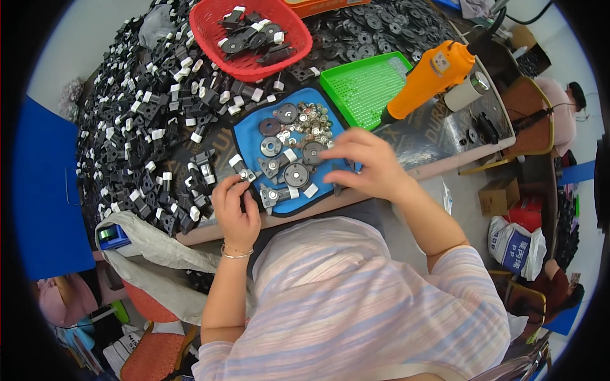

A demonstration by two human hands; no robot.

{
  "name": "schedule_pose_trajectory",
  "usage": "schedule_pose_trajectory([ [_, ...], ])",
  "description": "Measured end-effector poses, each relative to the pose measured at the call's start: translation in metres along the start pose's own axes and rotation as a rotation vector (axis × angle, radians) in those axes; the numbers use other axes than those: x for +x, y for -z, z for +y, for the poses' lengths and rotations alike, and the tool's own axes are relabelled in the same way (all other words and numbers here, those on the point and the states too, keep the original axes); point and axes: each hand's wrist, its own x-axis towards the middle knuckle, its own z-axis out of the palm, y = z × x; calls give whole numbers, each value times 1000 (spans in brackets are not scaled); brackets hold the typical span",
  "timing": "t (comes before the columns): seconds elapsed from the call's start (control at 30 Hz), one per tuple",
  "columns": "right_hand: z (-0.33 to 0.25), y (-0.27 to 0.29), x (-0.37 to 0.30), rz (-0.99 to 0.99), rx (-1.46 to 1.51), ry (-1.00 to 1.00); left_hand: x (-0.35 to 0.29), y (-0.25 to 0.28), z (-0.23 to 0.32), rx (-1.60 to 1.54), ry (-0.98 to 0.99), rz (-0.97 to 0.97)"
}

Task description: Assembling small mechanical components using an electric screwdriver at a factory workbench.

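A blue mat (pixel 246 136) with a dark border lies in front of me at the table's near edge. At its left border my left hand (pixel 235 213) is closed on a small black bracket (pixel 244 173) with a white block. My right hand (pixel 372 166), thumb and fingers apart, hovers over the mat's right side near a black disc (pixel 312 152). Nothing shows between its fingers. On the mat lie another black disc (pixel 297 175), a pile of small metal fittings (pixel 318 120) and several black brackets with white blocks (pixel 278 195).
A large heap of black-and-white brackets (pixel 146 120) covers the table's left. Behind the mat stand a red basket (pixel 198 28) of parts and a green tray (pixel 365 95). An orange power tool (pixel 438 70) and white cylinder (pixel 467 92) are at right, black discs (pixel 381 25) beyond.
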Motion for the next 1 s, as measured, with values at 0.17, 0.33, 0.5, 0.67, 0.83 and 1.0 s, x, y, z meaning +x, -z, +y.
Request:
schedule_pose_trajectory([
  [0.17,22,41,-42,670,-211,159,3,-1,1,-27,12,-4],
  [0.33,40,62,-4,753,143,-71,7,2,6,-89,81,-39],
  [0.5,35,65,21,505,662,-386,51,10,40,-5,-135,-251],
  [0.67,26,80,33,715,768,-164,86,-24,54,-122,-148,-496],
  [0.83,45,79,42,797,814,-47,97,-41,63,25,-141,-639],
  [1.0,56,63,42,751,675,-107,101,-48,62,78,-94,-657],
])
